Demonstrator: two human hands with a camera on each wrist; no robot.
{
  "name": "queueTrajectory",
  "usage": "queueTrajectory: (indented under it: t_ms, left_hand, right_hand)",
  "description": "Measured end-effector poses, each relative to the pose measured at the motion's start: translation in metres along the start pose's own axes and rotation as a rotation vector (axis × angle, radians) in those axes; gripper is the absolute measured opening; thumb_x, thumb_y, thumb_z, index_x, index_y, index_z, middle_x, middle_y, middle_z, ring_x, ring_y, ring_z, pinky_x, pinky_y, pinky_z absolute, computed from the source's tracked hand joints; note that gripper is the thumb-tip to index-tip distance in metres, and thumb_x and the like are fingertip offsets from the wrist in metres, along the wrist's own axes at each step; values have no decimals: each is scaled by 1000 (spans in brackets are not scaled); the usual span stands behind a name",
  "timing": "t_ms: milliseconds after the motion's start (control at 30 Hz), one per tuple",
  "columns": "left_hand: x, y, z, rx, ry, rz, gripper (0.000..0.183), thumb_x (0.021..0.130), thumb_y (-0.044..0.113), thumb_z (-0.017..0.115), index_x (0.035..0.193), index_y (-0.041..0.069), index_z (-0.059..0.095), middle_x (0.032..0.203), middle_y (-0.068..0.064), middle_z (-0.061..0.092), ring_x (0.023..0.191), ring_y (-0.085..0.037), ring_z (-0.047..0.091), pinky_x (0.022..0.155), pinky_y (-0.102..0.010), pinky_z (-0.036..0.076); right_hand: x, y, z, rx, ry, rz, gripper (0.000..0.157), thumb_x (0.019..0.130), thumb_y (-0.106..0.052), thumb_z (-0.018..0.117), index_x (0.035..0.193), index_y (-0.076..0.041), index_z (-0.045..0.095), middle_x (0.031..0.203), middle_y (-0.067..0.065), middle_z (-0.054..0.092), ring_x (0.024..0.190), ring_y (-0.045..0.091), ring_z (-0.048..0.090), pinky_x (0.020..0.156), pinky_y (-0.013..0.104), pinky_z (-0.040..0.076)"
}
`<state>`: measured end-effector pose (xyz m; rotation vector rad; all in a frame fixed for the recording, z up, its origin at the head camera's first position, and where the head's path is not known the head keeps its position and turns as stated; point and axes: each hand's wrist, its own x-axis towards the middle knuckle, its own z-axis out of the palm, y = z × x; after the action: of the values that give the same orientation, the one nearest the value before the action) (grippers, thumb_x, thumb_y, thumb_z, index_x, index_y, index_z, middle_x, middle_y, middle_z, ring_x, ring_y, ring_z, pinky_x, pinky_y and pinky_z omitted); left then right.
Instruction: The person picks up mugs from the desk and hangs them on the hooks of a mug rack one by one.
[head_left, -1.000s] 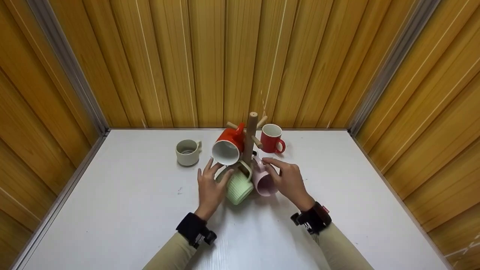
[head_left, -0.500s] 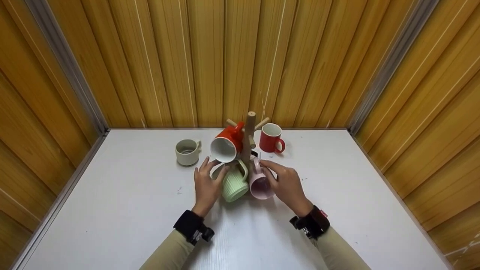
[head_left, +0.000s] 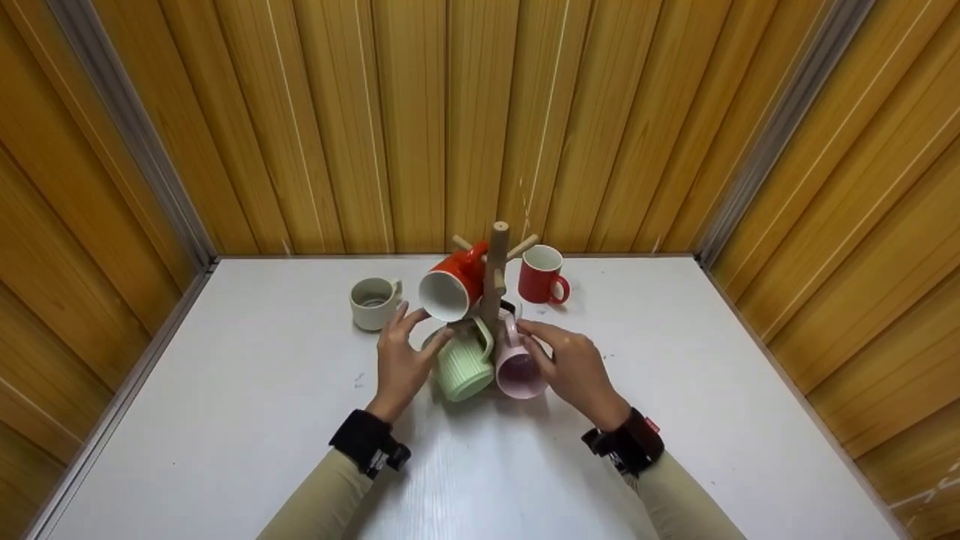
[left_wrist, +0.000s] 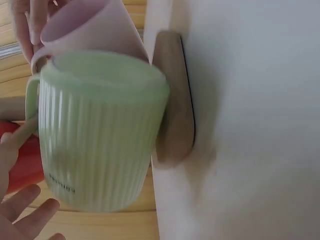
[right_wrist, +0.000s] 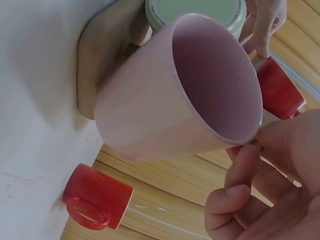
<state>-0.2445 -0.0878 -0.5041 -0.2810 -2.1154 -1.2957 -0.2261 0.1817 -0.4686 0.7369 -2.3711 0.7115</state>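
Note:
A wooden mug tree (head_left: 495, 289) stands at the middle of the table. From its lower pegs hang a ribbed pale green mug (head_left: 463, 369) and a pink mug (head_left: 517, 377), both tilted. An orange-red mug (head_left: 455, 281) hangs above them, its mouth toward me. My left hand (head_left: 399, 365) is beside the green mug with fingers spread; in the left wrist view its thumb (left_wrist: 6, 152) is at a peg end by that mug's handle. My right hand (head_left: 576, 367) pinches the pink mug at its handle, close to the rim; its fingers partly hide the handle.
A grey-green cup (head_left: 373, 306) stands upright left of the tree. Behind it to the right is an upright red mug (head_left: 540, 277) with its handle to the right. Wood-patterned walls (head_left: 409, 127) enclose the white table (head_left: 247, 420) at the back and sides.
My left hand has drawn back leftward from the green mug. The tree has turned slightly and shifted a little left with its mugs. My right hand stays at the pink mug.

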Motion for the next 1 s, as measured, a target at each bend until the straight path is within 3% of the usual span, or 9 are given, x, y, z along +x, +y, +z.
queueTrajectory:
  t_ms: [67,200,333,433,633,733,833,1000]
  left_hand:
    - [5,-4,-6,18,-13,53,44,83,25,87,117,1,74,119,-14,73,136,-46,49,114,-60,35]
    - [18,-16,-16,68,-4,88,41,88,24,83,120,-1,72,123,-19,71,133,-46,52,112,-59,38]
    - [31,-32,-22,137,3,118,37,94,24,77,120,-2,72,122,-19,70,126,-45,57,112,-57,38]
    - [40,-46,-26,186,17,173,33,92,21,79,115,-2,73,119,-19,71,120,-41,60,109,-54,41]
    - [53,-75,-32,277,51,271,28,83,15,86,103,1,72,110,-18,70,105,-36,63,97,-54,45]
    - [57,-86,-34,355,24,256,33,82,22,87,104,3,73,109,-16,69,101,-36,62,89,-56,46]
    - [60,-93,-34,449,-25,197,41,80,29,88,109,4,73,115,-19,67,104,-41,61,86,-59,45]
    - [65,-98,-32,575,-163,44,62,83,38,84,134,8,64,144,-32,50,129,-53,48,103,-70,36]
  right_hand:
    - [0,1,-2,8,-3,-9,28,97,-15,72,125,-12,75,117,2,76,105,17,72,84,40,60]
    - [-3,4,-7,14,48,-20,28,95,-14,74,123,-9,75,117,3,75,100,16,71,78,38,59]
    - [-7,8,-13,-2,108,-11,29,93,-10,75,122,-9,75,114,4,75,70,10,61,61,30,52]
    - [-8,10,-17,-11,115,0,29,94,-8,73,122,-10,75,110,2,76,57,6,46,53,26,44]
    - [-11,13,-23,-1,92,46,29,95,-7,71,124,-12,75,101,0,76,52,0,38,47,22,36]
    - [-14,15,-27,9,85,63,30,95,-6,70,124,-12,74,96,0,77,49,-2,36,45,22,34]
    - [-18,17,-31,21,75,76,30,95,-6,70,124,-12,74,93,0,77,46,-3,34,43,22,32]
    - [-28,19,-35,39,49,108,29,96,-8,70,124,-14,74,90,-2,76,44,-5,34,42,22,32]
